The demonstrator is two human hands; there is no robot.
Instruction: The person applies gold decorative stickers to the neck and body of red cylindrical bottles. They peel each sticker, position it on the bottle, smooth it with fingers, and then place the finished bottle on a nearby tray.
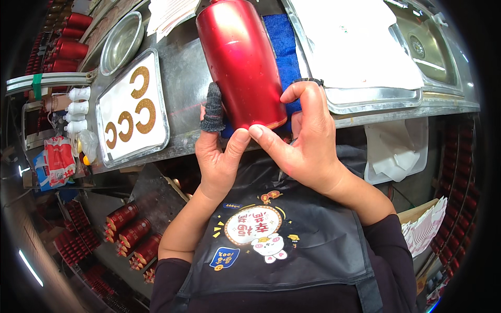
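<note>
The bottle (pixel 241 57) lies on its side between the two hands, its neck pointing away from them. It is deep red, smooth and satiny, with rounded shoulders, a bright streak of light down its body, small specks near the base and a pale orange rim. The left hand (pixel 218 166) and right hand (pixel 314 148) grip its near end, thumbs meeting at the base, fingers along the sides; a black ribbed knit sleeve (pixel 213 107) covers a left finger.

Just beyond the right hand, a plush blue cloth (pixel 282 44) shows beside the bottle on the grey metal desk (pixel 180 68). Left of the left hand, a shallow metal tray (pixel 166 112) carries grainy gold C-shaped pieces (pixel 145 116) on white; past it stands a round metal bowl (pixel 122 44). Right of the right hand lie smooth white sheets (pixel 360 52).
</note>
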